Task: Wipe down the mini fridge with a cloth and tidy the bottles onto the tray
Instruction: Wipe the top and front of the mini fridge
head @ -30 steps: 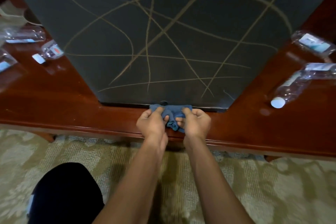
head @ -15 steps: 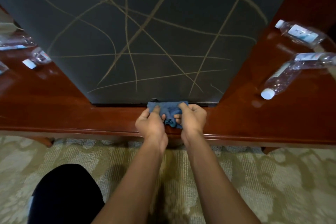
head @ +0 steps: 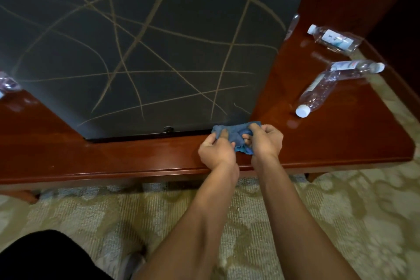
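Mini fridge (head: pixel 145 48) | left hand (head: pixel 216 152), right hand (head: pixel 266 143) both pinched blue cloth (head: pixel 234 134), likely refolding | bottles (head: pixel 318 93) lay at 2 o'clock

Crumpled blue cloth (head: pixel 235 135) at dark scribbled fridge (head: pixel 145 48) base, bottles (head: pixel 317 95) lying flat

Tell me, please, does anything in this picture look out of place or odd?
Yes. Three water bottles lie on their sides, scattered on the wooden table right of the mini fridge; no tray is in view. The fridge's dark surface is crossed by tan scribbled lines. Both hands grip the blue cloth.
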`<act>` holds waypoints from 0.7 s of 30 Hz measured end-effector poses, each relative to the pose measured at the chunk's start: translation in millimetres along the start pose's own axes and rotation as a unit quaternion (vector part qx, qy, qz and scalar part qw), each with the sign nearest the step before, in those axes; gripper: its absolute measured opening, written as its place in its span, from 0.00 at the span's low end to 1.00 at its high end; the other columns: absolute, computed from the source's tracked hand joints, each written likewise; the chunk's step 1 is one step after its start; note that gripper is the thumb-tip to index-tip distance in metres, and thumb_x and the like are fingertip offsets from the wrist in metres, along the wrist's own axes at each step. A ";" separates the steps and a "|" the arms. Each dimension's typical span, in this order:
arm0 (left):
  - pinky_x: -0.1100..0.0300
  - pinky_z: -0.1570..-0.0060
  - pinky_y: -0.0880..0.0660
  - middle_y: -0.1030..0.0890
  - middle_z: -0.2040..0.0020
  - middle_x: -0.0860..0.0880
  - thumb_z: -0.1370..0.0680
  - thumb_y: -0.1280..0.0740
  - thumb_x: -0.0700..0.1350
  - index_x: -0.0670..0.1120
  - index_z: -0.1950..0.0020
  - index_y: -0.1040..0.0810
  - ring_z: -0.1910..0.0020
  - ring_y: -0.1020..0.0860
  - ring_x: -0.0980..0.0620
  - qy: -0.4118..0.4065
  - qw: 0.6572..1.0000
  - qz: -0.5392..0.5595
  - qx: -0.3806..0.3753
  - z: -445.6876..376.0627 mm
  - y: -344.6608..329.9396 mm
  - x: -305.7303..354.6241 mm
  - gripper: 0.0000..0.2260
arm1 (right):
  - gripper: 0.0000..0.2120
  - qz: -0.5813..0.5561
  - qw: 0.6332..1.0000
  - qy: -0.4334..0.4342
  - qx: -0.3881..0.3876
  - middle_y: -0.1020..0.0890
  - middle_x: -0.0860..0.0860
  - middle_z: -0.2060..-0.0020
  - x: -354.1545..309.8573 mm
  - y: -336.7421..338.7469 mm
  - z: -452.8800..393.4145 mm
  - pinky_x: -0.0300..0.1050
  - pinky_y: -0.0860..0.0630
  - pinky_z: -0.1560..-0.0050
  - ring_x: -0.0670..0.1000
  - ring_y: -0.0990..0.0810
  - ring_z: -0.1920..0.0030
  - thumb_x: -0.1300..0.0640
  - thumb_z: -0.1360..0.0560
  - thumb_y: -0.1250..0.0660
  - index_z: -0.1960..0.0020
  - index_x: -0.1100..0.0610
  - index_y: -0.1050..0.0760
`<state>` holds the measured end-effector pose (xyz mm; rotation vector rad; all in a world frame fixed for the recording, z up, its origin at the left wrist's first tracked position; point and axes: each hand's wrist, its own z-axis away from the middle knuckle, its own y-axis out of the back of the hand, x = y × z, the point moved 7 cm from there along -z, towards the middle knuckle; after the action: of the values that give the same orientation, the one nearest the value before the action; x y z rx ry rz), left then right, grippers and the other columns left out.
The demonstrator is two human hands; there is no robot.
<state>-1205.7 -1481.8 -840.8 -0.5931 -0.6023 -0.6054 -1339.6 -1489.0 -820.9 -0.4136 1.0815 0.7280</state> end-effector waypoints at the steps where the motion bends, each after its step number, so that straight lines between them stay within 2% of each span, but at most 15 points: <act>1: 0.64 0.66 0.22 0.16 0.53 0.42 0.23 0.30 0.35 0.37 0.42 0.19 0.62 0.18 0.51 -0.009 1.000 -0.004 0.006 -3.9 6.7 6.1 0.10 | 0.15 -0.004 1.000 -0.001 -0.012 0.22 0.53 0.76 2.5 -7.7 4.7 0.37 0.27 0.76 0.44 0.24 0.80 0.65 0.26 0.32 0.69 0.57 0.32; 4: 0.66 0.71 0.25 0.16 0.50 0.39 0.23 0.31 0.35 0.35 0.40 0.21 0.64 0.20 0.52 -0.039 0.998 0.010 0.043 -18.6 34.2 27.7 0.12 | 0.13 -0.001 0.997 -0.014 -0.072 0.21 0.56 0.73 16.7 -38.3 24.4 0.37 0.27 0.77 0.45 0.23 0.78 0.66 0.26 0.33 0.67 0.58 0.30; 8: 0.68 0.75 0.28 0.17 0.55 0.42 0.23 0.32 0.34 0.34 0.41 0.21 0.67 0.22 0.53 -0.054 0.996 0.022 0.069 -28.6 52.1 44.6 0.11 | 0.11 -0.004 0.992 -0.030 -0.122 0.21 0.56 0.71 24.6 -58.3 35.9 0.36 0.26 0.76 0.46 0.22 0.76 0.66 0.25 0.33 0.65 0.59 0.29; 12: 0.68 0.76 0.28 0.17 0.52 0.39 0.24 0.31 0.33 0.34 0.40 0.21 0.68 0.22 0.53 -0.016 0.999 0.021 0.042 -12.6 24.9 24.2 0.13 | 0.12 -0.006 0.996 -0.020 -0.092 0.23 0.56 0.74 13.1 -30.9 14.8 0.37 0.28 0.77 0.47 0.23 0.78 0.67 0.26 0.33 0.66 0.59 0.30; 15: 0.67 0.76 0.27 0.18 0.60 0.44 0.24 0.30 0.33 0.36 0.42 0.19 0.70 0.21 0.53 0.016 0.999 0.023 0.025 -0.4 1.7 5.2 0.11 | 0.11 0.006 0.998 -0.014 -0.064 0.21 0.57 0.73 4.3 -7.7 -3.2 0.35 0.29 0.79 0.45 0.24 0.80 0.66 0.25 0.33 0.65 0.60 0.29; 17: 0.68 0.75 0.27 0.18 0.61 0.45 0.24 0.30 0.33 0.36 0.42 0.19 0.69 0.20 0.54 0.026 1.000 0.017 0.007 5.2 -4.6 1.3 0.11 | 0.11 0.015 0.998 -0.010 -0.057 0.21 0.56 0.72 0.7 -1.1 -8.3 0.36 0.29 0.79 0.45 0.24 0.79 0.66 0.25 0.33 0.65 0.59 0.29; 19: 0.68 0.75 0.26 0.18 0.61 0.45 0.23 0.31 0.34 0.36 0.42 0.20 0.68 0.20 0.54 0.027 1.000 0.012 -0.002 5.4 0.2 5.5 0.11 | 0.13 0.020 0.998 -0.004 -0.058 0.22 0.56 0.73 1.1 -5.1 -6.3 0.36 0.29 0.78 0.46 0.24 0.79 0.66 0.25 0.33 0.67 0.58 0.30; 21: 0.68 0.74 0.26 0.18 0.58 0.44 0.23 0.31 0.34 0.35 0.41 0.21 0.67 0.20 0.53 0.013 1.000 0.013 0.012 -0.1 15.3 19.5 0.11 | 0.14 0.023 0.996 -0.008 -0.091 0.23 0.55 0.74 7.9 -22.7 4.5 0.36 0.27 0.77 0.46 0.23 0.79 0.66 0.25 0.34 0.67 0.58 0.31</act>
<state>-1182.5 -1478.1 -832.9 -0.5697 -0.5747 -0.5799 -1318.4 -1499.4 -827.0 -0.5395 1.0147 0.8727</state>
